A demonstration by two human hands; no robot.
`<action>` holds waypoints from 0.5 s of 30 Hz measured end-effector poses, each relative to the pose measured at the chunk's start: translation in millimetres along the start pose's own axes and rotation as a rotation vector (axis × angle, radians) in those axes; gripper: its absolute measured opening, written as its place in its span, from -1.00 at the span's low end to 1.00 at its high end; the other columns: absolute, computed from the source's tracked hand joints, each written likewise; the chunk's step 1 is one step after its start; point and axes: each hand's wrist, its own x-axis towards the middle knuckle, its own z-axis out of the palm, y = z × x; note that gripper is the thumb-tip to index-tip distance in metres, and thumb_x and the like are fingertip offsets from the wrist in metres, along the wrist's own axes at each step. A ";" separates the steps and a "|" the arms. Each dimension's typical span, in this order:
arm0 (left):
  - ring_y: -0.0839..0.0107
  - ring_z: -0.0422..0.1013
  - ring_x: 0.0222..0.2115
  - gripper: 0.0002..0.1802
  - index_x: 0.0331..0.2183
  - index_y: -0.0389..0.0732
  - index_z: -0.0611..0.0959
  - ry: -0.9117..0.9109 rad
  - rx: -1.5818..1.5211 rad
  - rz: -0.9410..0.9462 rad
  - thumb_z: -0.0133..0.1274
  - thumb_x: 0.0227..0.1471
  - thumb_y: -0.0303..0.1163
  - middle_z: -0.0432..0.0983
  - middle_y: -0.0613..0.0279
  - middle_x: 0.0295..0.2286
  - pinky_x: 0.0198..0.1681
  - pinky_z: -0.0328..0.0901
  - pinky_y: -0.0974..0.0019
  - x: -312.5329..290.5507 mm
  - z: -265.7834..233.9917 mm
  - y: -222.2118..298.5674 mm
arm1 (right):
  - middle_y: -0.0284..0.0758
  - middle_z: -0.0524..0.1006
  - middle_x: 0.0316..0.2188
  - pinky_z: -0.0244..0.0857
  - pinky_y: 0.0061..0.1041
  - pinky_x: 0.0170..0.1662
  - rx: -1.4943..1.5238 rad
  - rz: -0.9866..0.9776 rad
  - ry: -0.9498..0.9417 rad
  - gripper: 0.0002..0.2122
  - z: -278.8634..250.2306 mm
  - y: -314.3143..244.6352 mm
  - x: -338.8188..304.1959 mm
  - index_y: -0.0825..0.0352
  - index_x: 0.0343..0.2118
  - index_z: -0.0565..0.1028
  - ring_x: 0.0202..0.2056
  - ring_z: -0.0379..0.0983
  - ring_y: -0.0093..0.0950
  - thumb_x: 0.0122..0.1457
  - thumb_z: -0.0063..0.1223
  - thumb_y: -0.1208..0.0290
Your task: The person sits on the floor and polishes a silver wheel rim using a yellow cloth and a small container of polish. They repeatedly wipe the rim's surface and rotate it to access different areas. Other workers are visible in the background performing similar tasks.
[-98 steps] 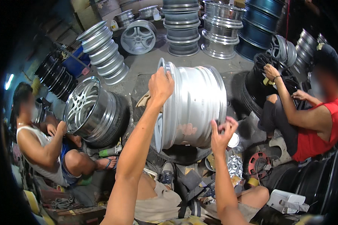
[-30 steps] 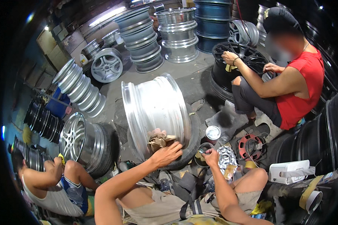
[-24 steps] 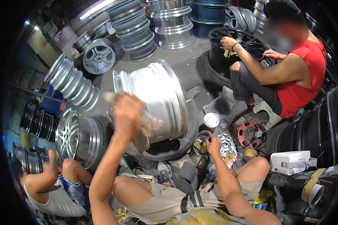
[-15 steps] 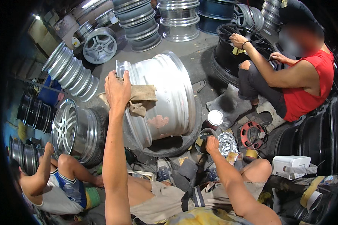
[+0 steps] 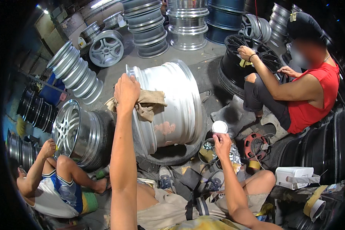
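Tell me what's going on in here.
The left hand holds a tan cloth at the edge of a silver wheel, which rests on a tyre. The right hand is right by a white-topped can; contact is unclear. On the right, a co-worker in red has both hands at a black wheel. Another sits on the left beside a spoked wheel.

Apparent gap, central rim (image 5: 178, 101) to stacks (image 5: 145, 34)
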 end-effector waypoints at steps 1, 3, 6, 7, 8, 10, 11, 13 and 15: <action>-0.17 0.45 -0.16 -0.70 -0.27 -0.34 0.56 0.034 -0.013 0.005 -0.07 0.19 -0.26 0.54 -0.16 -0.22 -0.11 0.30 -0.15 -1.5 2.7 -1.5 | -0.21 0.47 -0.40 0.36 -0.39 -0.26 0.081 0.042 0.026 -0.87 -9.5 -35.3 4.3 0.35 -0.28 0.64 -0.37 0.46 -0.33 0.12 0.21 0.47; -0.18 0.46 -0.20 -0.71 -0.32 -0.34 0.56 0.074 -0.031 0.012 -0.06 0.18 -0.27 0.56 -0.16 -0.28 -0.14 0.31 -0.14 -0.7 9.6 -1.1 | -0.24 0.47 -0.38 0.34 -0.42 -0.29 0.235 -0.108 0.098 -0.86 -19.7 -91.2 10.7 0.35 -0.24 0.64 -0.38 0.44 -0.39 0.14 0.19 0.50; -0.18 0.47 -0.22 -0.72 -0.34 -0.34 0.56 0.115 -0.039 0.029 -0.05 0.18 -0.28 0.55 -0.15 -0.30 -0.16 0.32 -0.13 -2.1 13.3 -2.1 | -0.28 0.44 -0.38 0.27 -0.38 -0.27 0.227 -0.386 0.148 -0.81 -5.5 -134.2 17.6 0.29 -0.18 0.64 -0.34 0.39 -0.37 0.13 0.20 0.53; -0.18 0.47 -0.22 -0.72 -0.34 -0.34 0.55 0.134 -0.043 0.036 -0.05 0.17 -0.28 0.55 -0.15 -0.31 -0.16 0.32 -0.13 -2.3 15.9 -3.6 | -0.29 0.42 -0.39 0.24 -0.36 -0.25 0.196 -0.453 0.157 -0.79 3.5 -141.2 20.6 0.27 -0.17 0.65 -0.32 0.37 -0.35 0.11 0.22 0.52; -0.18 0.46 -0.22 -0.73 -0.35 -0.34 0.55 0.152 -0.048 0.042 -0.05 0.17 -0.29 0.55 -0.16 -0.31 -0.16 0.32 -0.13 -1.8 17.3 -5.4 | -0.29 0.42 -0.41 0.24 -0.36 -0.24 0.119 -0.491 0.186 -0.78 11.1 -146.6 22.8 0.26 -0.17 0.65 -0.33 0.36 -0.35 0.10 0.23 0.53; -0.18 0.47 -0.22 -0.73 -0.35 -0.34 0.55 0.145 -0.068 0.041 -0.05 0.17 -0.29 0.55 -0.16 -0.31 -0.16 0.32 -0.14 -3.3 16.3 -3.9 | -0.30 0.40 -0.45 0.22 -0.34 -0.21 -0.038 -0.555 0.244 -0.77 24.0 -148.2 26.7 0.26 -0.16 0.65 -0.35 0.35 -0.35 0.08 0.25 0.55; -0.18 0.47 -0.23 -0.73 -0.35 -0.34 0.55 0.142 -0.079 0.041 -0.05 0.17 -0.29 0.55 -0.16 -0.31 -0.16 0.32 -0.14 -3.9 15.3 -2.7 | -0.30 0.40 -0.46 0.21 -0.33 -0.21 -0.047 -0.557 0.251 -0.76 27.2 -144.3 25.6 0.25 -0.16 0.65 -0.36 0.34 -0.34 0.08 0.25 0.54; -0.18 0.45 -0.22 -0.73 -0.34 -0.34 0.55 0.149 -0.067 0.042 -0.05 0.17 -0.29 0.54 -0.15 -0.30 -0.15 0.32 -0.13 -3.7 15.7 -5.5 | -0.31 0.39 -0.48 0.18 -0.31 -0.21 -0.059 -0.559 0.257 -0.76 37.3 -134.0 15.2 0.25 -0.15 0.64 -0.37 0.32 -0.32 0.08 0.25 0.52; -0.18 0.45 -0.22 -0.73 -0.34 -0.34 0.55 0.171 -0.065 0.056 -0.05 0.17 -0.30 0.54 -0.15 -0.29 -0.15 0.32 -0.13 -4.7 20.3 -7.3 | -0.31 0.37 -0.49 0.17 -0.31 -0.23 -0.060 -0.594 0.256 -0.78 39.9 -131.6 18.4 0.26 -0.14 0.64 -0.38 0.32 -0.32 0.11 0.21 0.50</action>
